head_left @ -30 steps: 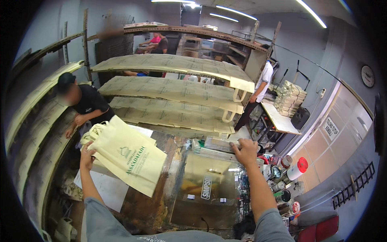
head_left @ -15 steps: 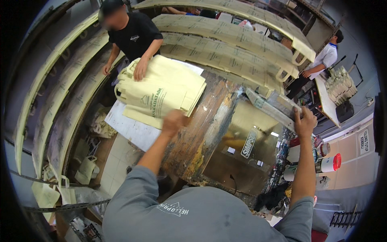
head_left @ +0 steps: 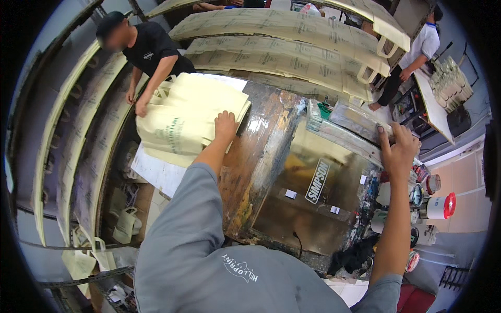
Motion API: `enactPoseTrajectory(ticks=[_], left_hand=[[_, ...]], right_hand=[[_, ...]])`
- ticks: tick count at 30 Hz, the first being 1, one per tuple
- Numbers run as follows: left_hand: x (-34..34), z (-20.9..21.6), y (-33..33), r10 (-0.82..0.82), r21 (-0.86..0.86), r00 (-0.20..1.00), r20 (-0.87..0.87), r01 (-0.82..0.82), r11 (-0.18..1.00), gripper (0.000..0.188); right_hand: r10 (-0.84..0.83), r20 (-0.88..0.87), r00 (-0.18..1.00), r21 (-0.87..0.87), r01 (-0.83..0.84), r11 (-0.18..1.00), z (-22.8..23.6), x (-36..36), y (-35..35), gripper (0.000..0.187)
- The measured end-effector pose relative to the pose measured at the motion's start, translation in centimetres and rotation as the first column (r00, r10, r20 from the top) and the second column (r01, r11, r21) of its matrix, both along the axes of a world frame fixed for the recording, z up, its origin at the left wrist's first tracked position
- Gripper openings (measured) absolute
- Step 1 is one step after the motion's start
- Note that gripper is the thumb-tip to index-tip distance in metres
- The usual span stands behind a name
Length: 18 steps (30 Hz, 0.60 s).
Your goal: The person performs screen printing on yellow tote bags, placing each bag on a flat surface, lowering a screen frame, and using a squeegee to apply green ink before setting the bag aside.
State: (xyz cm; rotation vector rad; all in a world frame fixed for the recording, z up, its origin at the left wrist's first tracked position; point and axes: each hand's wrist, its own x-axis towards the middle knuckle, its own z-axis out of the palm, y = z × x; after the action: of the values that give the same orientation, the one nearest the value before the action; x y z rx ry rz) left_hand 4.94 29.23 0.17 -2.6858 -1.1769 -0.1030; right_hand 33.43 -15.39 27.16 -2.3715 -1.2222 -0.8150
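Note:
On the worktable's left lies a pile of pale yellow cloth bags [head_left: 193, 107] with green print and loop handles. My left hand [head_left: 225, 126] rests on the right part of the top bag, fingers pointing away and slightly apart. At the far right of the table, my right hand [head_left: 399, 148] is closed around the near end of a long grey bar that looks like a squeegee [head_left: 355, 121], thumb toward me. The bar lies along a raised metal frame edge [head_left: 347, 138]. Below the frame is a shiny brown board [head_left: 308, 208] with small white squares and a sticker.
Across the pile stands a co-worker [head_left: 156, 52] in black, hands at its left edge. Racks of printed bags [head_left: 282, 31] curve around behind and on the left. Paint tubs [head_left: 438, 207] and a black cloth [head_left: 352, 255] sit by my right forearm. Another person [head_left: 422, 47] stands far right.
My left hand has moved away from me and onto the bag pile. The co-worker's hand has slid from the pile's top to its left edge. My right hand keeps its hold; the view has shifted.

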Motion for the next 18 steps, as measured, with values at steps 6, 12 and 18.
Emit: enactPoseTrajectory(ticks=[6, 12, 18], left_hand=[[0.9, 0.2, -0.2, 0.037, -0.03, 0.997, -0.061, -0.039, 0.999, 0.047], [-0.6, 0.5, 0.3, 0.056, -0.073, 0.997, -0.055, -0.06, 0.996, 0.046], [-0.7, 0.8, 0.3, 0.028, -0.055, 1.0, -0.014, -0.028, 0.998, 0.043]], right_hand=[[0.007, -0.032, 0.999, 0.011, -0.007, 1.0, 0.7, 0.6, 0.6, 0.039], [0.009, -0.048, 0.999, 0.009, -0.009, 1.0, 1.4, 0.9, 1.2, 0.039], [-0.025, -0.054, 0.998, -0.03, 0.024, 0.999, 1.0, 0.7, 0.7, 0.038]])
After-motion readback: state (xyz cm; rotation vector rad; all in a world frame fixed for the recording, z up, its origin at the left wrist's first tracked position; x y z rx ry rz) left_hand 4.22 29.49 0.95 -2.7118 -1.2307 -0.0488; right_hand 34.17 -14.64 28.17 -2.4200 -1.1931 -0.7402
